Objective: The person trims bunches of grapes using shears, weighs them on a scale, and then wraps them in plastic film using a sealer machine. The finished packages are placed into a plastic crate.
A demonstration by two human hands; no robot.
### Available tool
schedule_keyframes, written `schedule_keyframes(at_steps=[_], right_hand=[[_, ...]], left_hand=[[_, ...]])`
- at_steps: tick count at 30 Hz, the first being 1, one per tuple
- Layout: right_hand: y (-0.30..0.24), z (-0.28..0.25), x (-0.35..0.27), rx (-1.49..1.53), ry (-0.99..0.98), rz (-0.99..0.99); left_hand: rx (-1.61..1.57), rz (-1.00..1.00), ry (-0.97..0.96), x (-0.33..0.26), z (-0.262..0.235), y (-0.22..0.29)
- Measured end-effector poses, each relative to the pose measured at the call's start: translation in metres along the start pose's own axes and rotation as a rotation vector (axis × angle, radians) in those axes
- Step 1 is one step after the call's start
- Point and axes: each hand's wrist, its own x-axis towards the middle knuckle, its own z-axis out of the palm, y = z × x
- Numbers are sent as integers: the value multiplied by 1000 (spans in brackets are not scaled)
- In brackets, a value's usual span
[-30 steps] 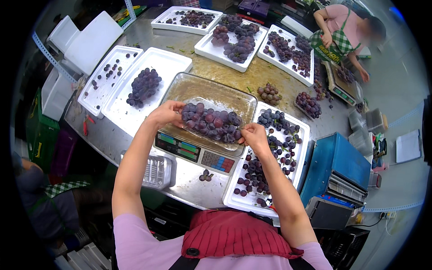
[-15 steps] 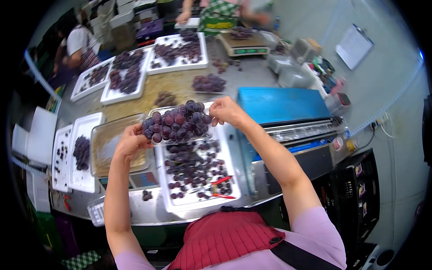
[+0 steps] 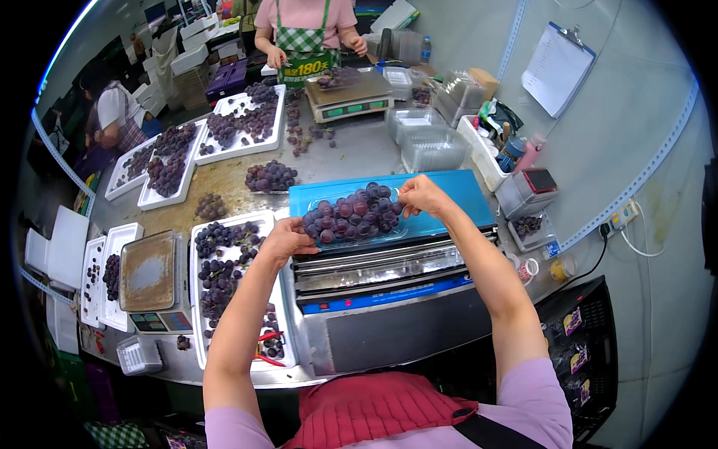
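A clear plastic tray [image 3: 401, 230] heaped with dark purple grapes [image 3: 354, 215] is held in both hands above the blue top [image 3: 464, 196] of a film-wrapping machine. My left hand [image 3: 289, 241] grips the tray's left end, its fingers bent around the edge. At the opposite end, my right hand [image 3: 423, 197] pinches the rim between thumb and fingers. Whether the tray touches the machine's top cannot be made out. Left of the machine, a white foam tray [image 3: 288, 314] holds more grapes and red-handled snips [image 3: 269, 358].
A weighing scale [image 3: 148, 273] stands at left, and another scale [image 3: 350, 93] across the table near a co-worker [image 3: 307, 34]. White foam trays of grapes [image 3: 254, 123] sit at far left. Clear empty tubs [image 3: 434, 146] are stacked behind the machine; a black crate [image 3: 580, 352] is at right.
Both hands have carried the tray of grapes rightward, from over the white foam tray to over the wrapping machine. My view has shifted right too. The grip looks the same.
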Motion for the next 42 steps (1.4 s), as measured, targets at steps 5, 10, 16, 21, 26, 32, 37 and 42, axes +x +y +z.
schedule_keyframes(at_steps=[5, 10, 16, 21, 26, 32, 37, 42], right_hand=[[35, -42, 8, 15, -36, 20], [48, -49, 8, 2, -69, 7], [57, -52, 7, -36, -84, 1], [47, -68, -35, -298, 228, -221], [12, -27, -111, -98, 193, -304], [19, 88, -176, -189, -101, -351], [25, 214, -196, -336, -381, -801], [26, 337, -166, -551, -436, -986]], left_hand=[[115, -41, 5, 33, 34, -8], [131, -55, 22, 36, 44, -8], [239, -31, 24, 17, 39, 4], [339, 180, 274, -58, 14, 17], [136, 266, 600, -167, -50, -44], [-24, 163, 829, -245, -61, -172], [-26, -70, 965, -269, -46, -238], [92, 22, 1047, -270, -53, -284]])
